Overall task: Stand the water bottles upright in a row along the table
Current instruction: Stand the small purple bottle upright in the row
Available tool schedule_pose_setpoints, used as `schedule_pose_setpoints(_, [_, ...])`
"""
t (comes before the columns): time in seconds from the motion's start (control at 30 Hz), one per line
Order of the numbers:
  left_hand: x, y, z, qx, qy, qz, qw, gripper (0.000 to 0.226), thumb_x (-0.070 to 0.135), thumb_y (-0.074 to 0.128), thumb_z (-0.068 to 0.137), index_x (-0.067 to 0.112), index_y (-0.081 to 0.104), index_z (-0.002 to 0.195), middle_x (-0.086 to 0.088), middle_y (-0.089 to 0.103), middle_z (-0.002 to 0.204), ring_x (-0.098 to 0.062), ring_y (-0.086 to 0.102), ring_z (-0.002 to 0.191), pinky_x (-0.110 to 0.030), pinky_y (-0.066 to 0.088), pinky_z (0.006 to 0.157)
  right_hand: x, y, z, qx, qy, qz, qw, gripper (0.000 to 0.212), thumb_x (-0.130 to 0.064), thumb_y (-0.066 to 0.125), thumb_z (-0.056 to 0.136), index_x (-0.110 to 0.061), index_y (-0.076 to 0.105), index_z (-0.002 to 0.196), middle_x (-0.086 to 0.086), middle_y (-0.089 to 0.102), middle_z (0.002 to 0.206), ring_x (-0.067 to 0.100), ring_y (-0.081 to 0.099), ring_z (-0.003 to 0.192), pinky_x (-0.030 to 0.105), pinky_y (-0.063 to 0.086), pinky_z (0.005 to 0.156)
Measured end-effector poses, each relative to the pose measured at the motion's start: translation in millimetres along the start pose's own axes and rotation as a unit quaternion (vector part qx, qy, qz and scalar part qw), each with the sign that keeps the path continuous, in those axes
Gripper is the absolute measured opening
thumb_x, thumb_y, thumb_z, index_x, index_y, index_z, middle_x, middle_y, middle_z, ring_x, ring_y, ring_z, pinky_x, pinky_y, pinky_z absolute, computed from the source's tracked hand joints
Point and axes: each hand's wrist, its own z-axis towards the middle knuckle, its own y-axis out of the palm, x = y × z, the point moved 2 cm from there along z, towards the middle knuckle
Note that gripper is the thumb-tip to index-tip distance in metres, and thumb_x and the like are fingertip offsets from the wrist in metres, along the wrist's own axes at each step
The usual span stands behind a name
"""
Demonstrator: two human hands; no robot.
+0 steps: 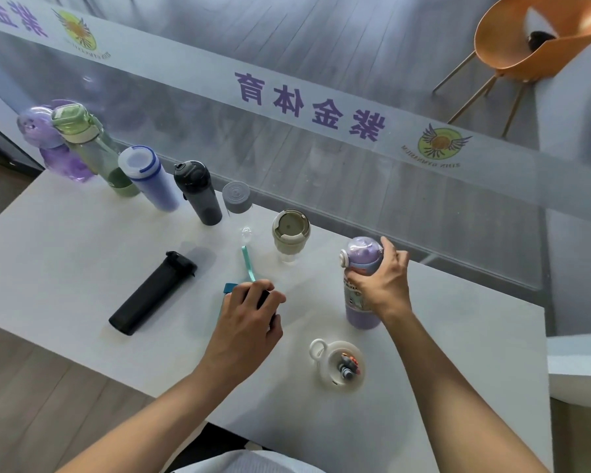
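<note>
My right hand (pixel 381 285) is wrapped round the upper body of the lilac bottle (pixel 362 285), which stands upright on the desk (pixel 65 254) at the near end of the row. My left hand (pixel 249 315) is curled over a clear bottle with a teal strap (pixel 248 264), lying flat. The black bottle (pixel 152 293) lies on its side too, well left. That clear plastic looks light and slick, so I'd grip it mid-body, not by the floppy strap.
</note>
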Motion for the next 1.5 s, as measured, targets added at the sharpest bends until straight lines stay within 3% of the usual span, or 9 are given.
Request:
schedule_pose_setpoints(0.13, [-2,1,-2,0.0,0.002,-0.002,1.0,0.026,0.014,0.068,0.082,0.02,0.064,0.107,-0.001,0.058,0.117,-0.029,0.05,0.108,-0.038,0.044,0.085,-15,2,2,0.019,-0.03,0.037,0.999,0.096,-0.04,0.094,0.06,-0.017,0.046,0.14,0.006,0.041,0.126,0.017,0.054,0.107,0.024,0.045,0.096])
schedule_pose_setpoints(0.3, [-2,0,-1,0.0,-0.003,0.0,1.0,0.025,0.016,0.067,0.082,0.021,0.064,0.106,0.0,0.058,0.117,-0.029,0.051,0.107,-0.035,0.042,0.084,-16,10,-5,0.027,-0.033,0.098,0.994,0.095,-0.03,0.096,0.06,-0.018,0.042,0.137,0.007,0.04,0.132,0.015,0.05,0.111,0.017,0.041,0.092])
schedule_pose_setpoints(0.5, [-3,1,-1,-0.003,0.001,0.003,1.0,0.024,0.016,0.067,0.082,0.021,0.064,0.106,-0.001,0.058,0.117,-0.03,0.052,0.106,-0.035,0.041,0.086,-24,15,1,0.041,-0.012,0.119,0.992,0.091,-0.03,0.094,0.064,-0.016,0.042,0.137,0.011,0.039,0.135,0.016,0.048,0.11,0.02,0.042,0.094])
schedule_pose_setpoints(0.67, [-3,1,-1,-0.012,0.001,0.002,1.0,0.023,0.018,0.065,0.083,0.021,0.064,0.106,-0.001,0.058,0.117,-0.03,0.051,0.107,-0.036,0.043,0.086,-29,20,9,0.047,-0.016,0.13,0.99,0.09,-0.034,0.094,0.063,-0.016,0.043,0.135,0.011,0.04,0.134,0.023,0.051,0.117,0.032,0.049,0.102])
schedule_pose_setpoints(0.93, [-2,-2,0,-0.031,0.002,0.003,1.0,0.024,0.02,0.063,0.085,0.022,0.062,0.109,-0.001,0.057,0.12,-0.029,0.051,0.109,-0.036,0.042,0.088,-30,22,10,0.049,-0.017,0.112,0.992,0.09,-0.051,0.089,0.065,-0.02,0.041,0.134,0.009,0.039,0.131,0.022,0.052,0.114,0.027,0.05,0.097])
schedule_pose_setpoints(1.1, [-3,-14,-3,-0.085,-0.005,-0.045,0.995,0.058,0.029,0.065,0.082,0.024,0.045,0.136,0.0,0.042,0.14,-0.022,0.039,0.123,-0.03,0.032,0.105,-30,21,2,0.056,-0.011,0.056,0.997,0.098,-0.065,0.081,0.066,-0.022,0.037,0.142,0.009,0.042,0.136,0.026,0.048,0.123,0.028,0.043,0.1])
schedule_pose_setpoints(1.2, [-11,-25,-9,-0.107,-0.02,-0.086,0.99,0.077,0.034,0.066,0.081,0.03,0.028,0.148,0.006,0.028,0.15,-0.018,0.03,0.13,-0.026,0.028,0.11,-24,15,-12,0.078,-0.022,0.03,0.996,0.105,-0.051,0.088,0.065,-0.017,0.035,0.149,0.012,0.045,0.139,0.028,0.045,0.127,0.04,0.042,0.108])
schedule_pose_setpoints(1.3, [-22,-32,-15,-0.114,-0.031,-0.111,0.987,0.085,0.036,0.068,0.078,0.033,0.023,0.15,0.01,0.03,0.146,-0.017,0.035,0.125,-0.028,0.035,0.107,-20,15,-38,0.121,-0.057,0.019,0.991,0.093,-0.028,0.087,0.071,-0.011,0.037,0.146,0.016,0.05,0.134,0.033,0.045,0.123,0.051,0.045,0.101])
schedule_pose_setpoints(1.5, [-35,-34,-11,-0.12,-0.041,-0.13,0.983,0.08,0.038,0.076,0.077,0.031,0.033,0.145,0.007,0.047,0.13,-0.016,0.045,0.113,-0.029,0.043,0.098,-34,31,-104,0.066,-0.089,0.019,0.994,0.07,-0.024,0.075,0.079,-0.019,0.043,0.141,0.003,0.044,0.125,0.025,0.053,0.115,0.045,0.049,0.1])
